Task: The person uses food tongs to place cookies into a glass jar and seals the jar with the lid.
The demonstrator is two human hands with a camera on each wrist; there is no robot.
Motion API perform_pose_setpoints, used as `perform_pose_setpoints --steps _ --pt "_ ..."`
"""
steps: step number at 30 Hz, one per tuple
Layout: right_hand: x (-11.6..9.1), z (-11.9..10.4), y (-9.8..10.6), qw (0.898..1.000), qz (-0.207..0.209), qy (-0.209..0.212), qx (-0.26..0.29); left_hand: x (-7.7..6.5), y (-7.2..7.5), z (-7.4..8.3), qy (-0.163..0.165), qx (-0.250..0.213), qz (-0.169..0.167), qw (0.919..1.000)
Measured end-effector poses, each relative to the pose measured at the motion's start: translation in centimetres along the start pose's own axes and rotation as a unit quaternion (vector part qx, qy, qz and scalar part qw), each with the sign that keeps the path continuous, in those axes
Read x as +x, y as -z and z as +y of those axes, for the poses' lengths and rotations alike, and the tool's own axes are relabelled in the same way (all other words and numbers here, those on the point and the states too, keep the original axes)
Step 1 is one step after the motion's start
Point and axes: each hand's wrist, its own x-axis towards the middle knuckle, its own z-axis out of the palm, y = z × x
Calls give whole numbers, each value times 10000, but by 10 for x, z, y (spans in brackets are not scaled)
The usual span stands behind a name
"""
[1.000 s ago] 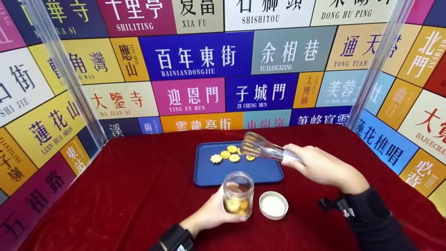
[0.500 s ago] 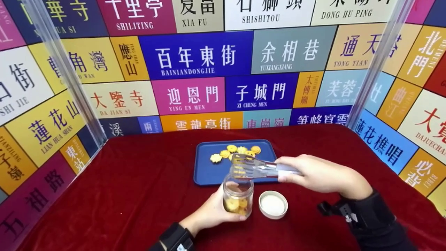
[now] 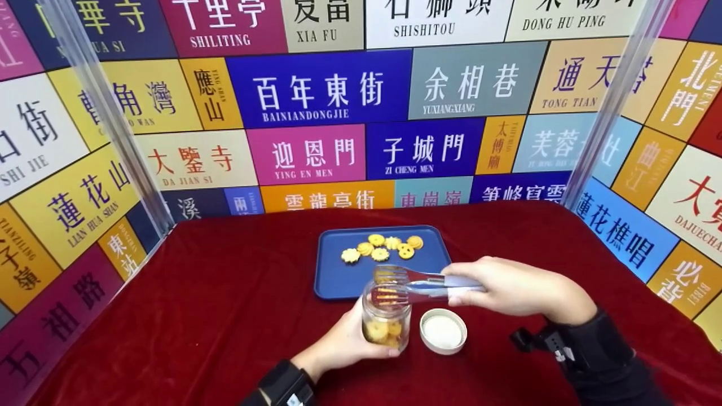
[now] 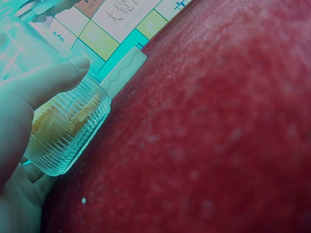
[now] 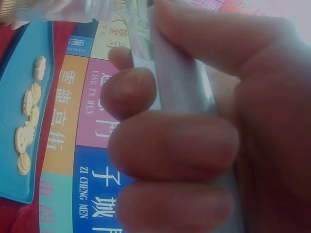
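My left hand (image 3: 348,337) grips a ribbed clear jar (image 3: 389,343), its fingers and thumb around the side. Yellow cookies (image 4: 53,121) lie in the jar's lower part, and its mouth is uncovered. With curled fingers my right hand (image 3: 505,287) holds clear-headed tongs (image 3: 426,285) by their pale handle. The tongs' slotted ends overlap the jar's mouth in the head view; I cannot tell whether a cookie is between them. Behind the jar, several flower-shaped and round cookies (image 3: 381,255) lie on a blue tray (image 3: 337,282).
A round, pale lid (image 3: 443,331) lies just right of the jar on the red cloth (image 3: 225,316). Printed panels (image 3: 316,87) with large characters stand behind and at both sides of the table. Clear posts (image 3: 598,118) rise at the back corners.
My right hand has brought the tongs from over the tray down and toward me to the jar's mouth. More of the tray's cookies now show. My left hand and the jar stay put.
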Motion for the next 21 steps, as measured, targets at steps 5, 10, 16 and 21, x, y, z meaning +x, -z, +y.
perform_pose_setpoints --steps 5,10,16,21 --pt "1 0 -2 10000 -36 -73 45 0 0 1 54 218 56 9997" --pt "1 0 -2 9998 -81 -131 122 1 0 1 75 263 64 9996" --pt "2 -1 -2 9998 -112 -134 108 0 0 1 51 253 49 9997" --pt "2 -1 -2 9994 -180 -209 193 1 0 0 -20 249 3 9997"
